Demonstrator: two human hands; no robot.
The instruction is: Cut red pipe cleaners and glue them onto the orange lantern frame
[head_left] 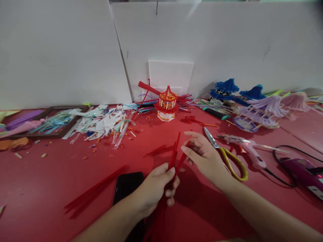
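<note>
My left hand [161,183] is closed round a bundle of red pipe cleaners [173,159], their upper ends fanning out above the thumb. Beside it, my right hand [202,153] pinches the upper end of one of these red stems between thumb and fingers. More red pipe cleaners [94,190] lie to the left of a black phone [129,183], which is partly covered by my left forearm. A few short red pieces [158,150] rest just beyond my hands. Farther back stands a small pavilion model [168,104] of pale sticks with red and orange pipe cleaners.
Yellow-handled scissors [233,164] lie right of my right hand, near a pink glue gun [248,151] with a black cord and a purple power strip [302,174]. Blue [224,90] and lilac [264,107] models stand back right. Paper scraps [108,121] and a brown frame [54,132] lie left.
</note>
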